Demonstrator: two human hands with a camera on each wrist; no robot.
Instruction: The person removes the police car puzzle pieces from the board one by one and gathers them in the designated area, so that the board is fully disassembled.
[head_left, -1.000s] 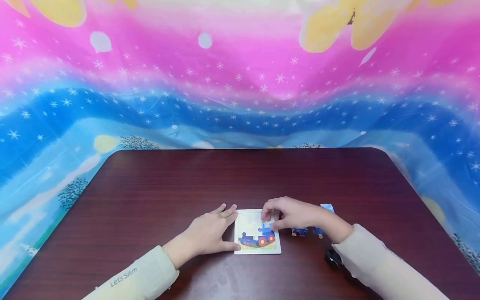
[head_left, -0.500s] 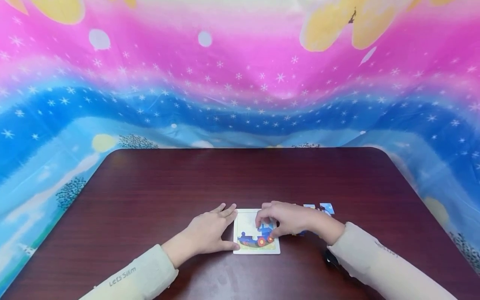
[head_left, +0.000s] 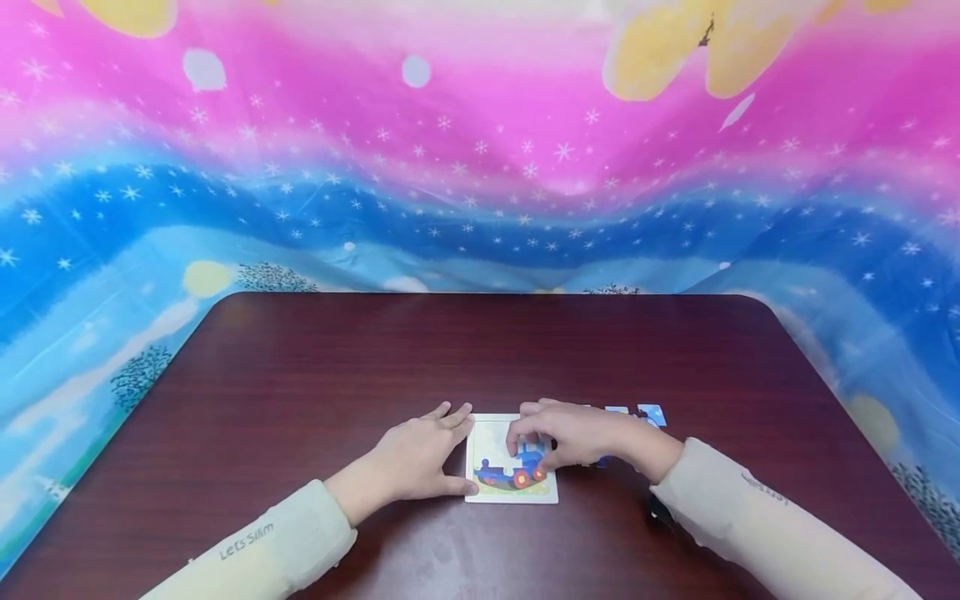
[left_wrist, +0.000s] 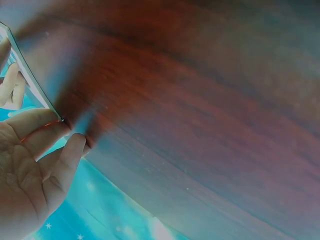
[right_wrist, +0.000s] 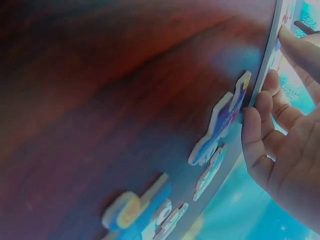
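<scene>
A square jigsaw puzzle board [head_left: 512, 500] with a pale frame lies on the table, its lower part showing a blue train with red wheels. My left hand [head_left: 416, 458] rests at its left edge, fingers spread and thumb on the lower left corner. Over the right side of the board, my right hand [head_left: 577, 433] pinches a blue puzzle piece [head_left: 530, 457] between thumb and fingers, at the train's cab. The hand partly hides that piece and the board's upper right. In the left wrist view, the left fingers [left_wrist: 42, 135] touch the board's edge.
Several loose puzzle pieces [head_left: 651, 414] lie right of the board, partly behind the right arm; the right wrist view shows one blue piece [right_wrist: 220, 122] beside the board. A black object [head_left: 658, 510] sits under the right sleeve. A patterned cloth [head_left: 480, 167] hangs behind the dark table [head_left: 360, 350].
My right hand has moved slightly left and down over the board, bringing its fingers closer round the blue piece. The left hand keeps its place at the board's edge.
</scene>
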